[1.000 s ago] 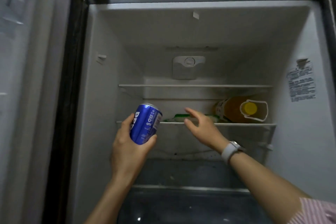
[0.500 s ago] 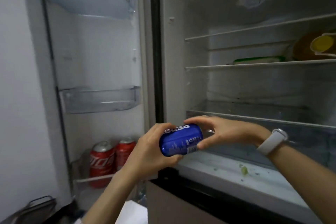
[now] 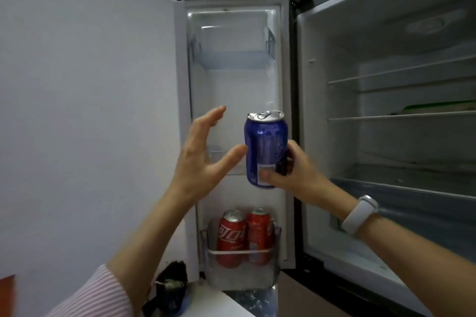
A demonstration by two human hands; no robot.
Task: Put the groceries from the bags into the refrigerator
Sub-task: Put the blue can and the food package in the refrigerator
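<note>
My right hand (image 3: 291,175) grips a blue soda can (image 3: 265,147) upright by its lower half, in front of the open refrigerator door (image 3: 231,95). My left hand (image 3: 206,154) is open just left of the can, fingers spread, thumb nearly touching its side. Two red cola cans (image 3: 243,234) stand in the door's bottom bin. The refrigerator's main compartment (image 3: 399,136) is open at the right, with glass shelves and a green package (image 3: 438,107) on the middle shelf.
Clear door bins sit at the top (image 3: 231,59) and middle of the door. A dark bag (image 3: 170,288) lies on the floor below left. A plain wall fills the left side. A white watch is on my right wrist.
The can passed from my left hand to my right and was turned upright. My left hand let go and opened. My view swung left toward the door.
</note>
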